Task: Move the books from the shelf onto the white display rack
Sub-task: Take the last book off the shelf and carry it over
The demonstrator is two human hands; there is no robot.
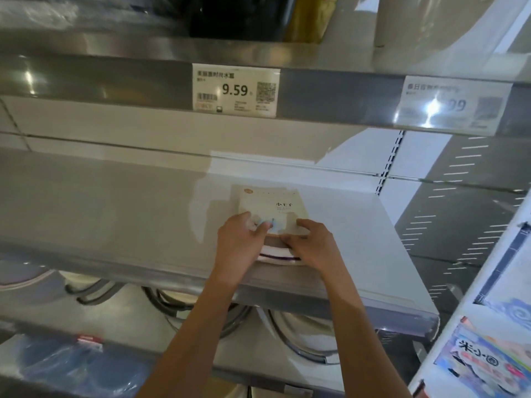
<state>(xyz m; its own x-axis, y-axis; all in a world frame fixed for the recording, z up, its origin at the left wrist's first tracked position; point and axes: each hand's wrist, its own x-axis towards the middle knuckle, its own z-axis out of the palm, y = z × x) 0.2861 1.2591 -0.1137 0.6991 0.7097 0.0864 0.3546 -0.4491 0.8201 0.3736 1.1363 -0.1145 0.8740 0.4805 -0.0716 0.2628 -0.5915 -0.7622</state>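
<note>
A small stack of books lies flat on the grey shelf, the top one cream with dark characters. My left hand holds the stack's near left corner, thumb on the top cover. My right hand grips the near right edge, fingers curled over the spines. The white display rack stands at the right edge of the view with a colourful book in it.
A shelf above carries price tags, one reading 9.59. Below the book shelf sit round pans or lids and blue packaged goods. A slotted back panel fills the right.
</note>
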